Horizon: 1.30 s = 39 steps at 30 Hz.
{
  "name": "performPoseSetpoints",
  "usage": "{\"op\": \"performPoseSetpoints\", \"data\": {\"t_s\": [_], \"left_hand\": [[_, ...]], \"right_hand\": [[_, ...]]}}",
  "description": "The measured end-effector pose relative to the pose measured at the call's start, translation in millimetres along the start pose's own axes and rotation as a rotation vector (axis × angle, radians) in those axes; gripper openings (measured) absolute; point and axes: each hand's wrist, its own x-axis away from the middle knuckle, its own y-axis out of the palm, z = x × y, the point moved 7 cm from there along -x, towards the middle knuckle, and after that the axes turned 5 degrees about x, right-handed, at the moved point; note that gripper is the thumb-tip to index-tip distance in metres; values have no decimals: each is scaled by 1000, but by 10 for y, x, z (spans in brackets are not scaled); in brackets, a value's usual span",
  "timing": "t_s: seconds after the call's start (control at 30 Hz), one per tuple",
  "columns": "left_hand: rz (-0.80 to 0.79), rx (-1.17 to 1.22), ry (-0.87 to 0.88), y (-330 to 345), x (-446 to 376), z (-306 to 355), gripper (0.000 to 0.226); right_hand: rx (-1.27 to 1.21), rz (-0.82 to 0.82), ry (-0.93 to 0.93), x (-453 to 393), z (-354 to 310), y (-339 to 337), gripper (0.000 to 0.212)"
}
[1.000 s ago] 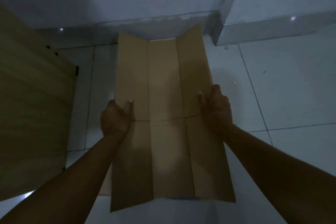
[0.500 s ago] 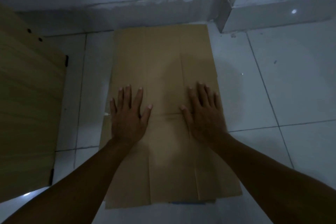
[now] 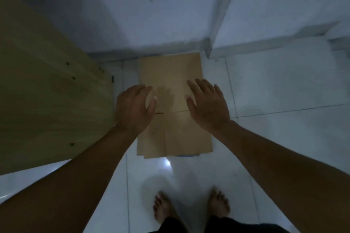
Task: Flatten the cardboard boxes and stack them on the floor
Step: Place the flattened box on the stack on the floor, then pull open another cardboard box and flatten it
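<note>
Both hands splayed, empty: left hand [image 3: 133, 108] and right hand [image 3: 207, 105] hover over the flattened brown cardboard box [image 3: 171, 106], lying on the white tiled floor [image 3: 274, 100], long axis toward the wall.

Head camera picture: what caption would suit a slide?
Both open hands, left hand and right hand, above flattened cardboard on the tiled floor.

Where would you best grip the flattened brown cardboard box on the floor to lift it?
Probably the flattened brown cardboard box is best taken by its two long side edges, one hand from each side. It lies flat on the white tiled floor, so fingers must slide under an edge; the wooden panel crowds the left.
</note>
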Motion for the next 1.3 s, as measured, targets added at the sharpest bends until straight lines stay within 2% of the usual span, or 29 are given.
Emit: {"op": "performPoseSetpoints", "data": {"t_s": [0.2,0.37,0.47,0.6,0.77,0.93,1.13,1.3], "left_hand": [[160,-33,-18,-2355,-227,963,42],[314,-50,-22,-4184,-252,1444,43],[431,-79,4,-5162,-114,1585,38],[541,-136,-19,-6241,209,1461,41],[645,-202,-60,-7363,929,923,42],[719,-283,-128,-8216,1857,29,41],[712,-337,-236,-8832,2775,-1124,40],[719,-320,-330,-9054,3124,-2059,40]], "right_hand": [[-54,163,-108,-215,-744,-2293,48],[-88,350,-218,-357,-1474,-4014,47],[-102,451,-296,-386,-1990,-4826,44],[-102,472,-358,-325,-2785,-5526,45],[-129,521,-455,-127,-3978,-5912,45],[-173,490,-521,147,-5388,-5879,50],[-221,407,-596,400,-6902,-5612,47],[-232,338,-642,213,-7876,-5291,49]]}}
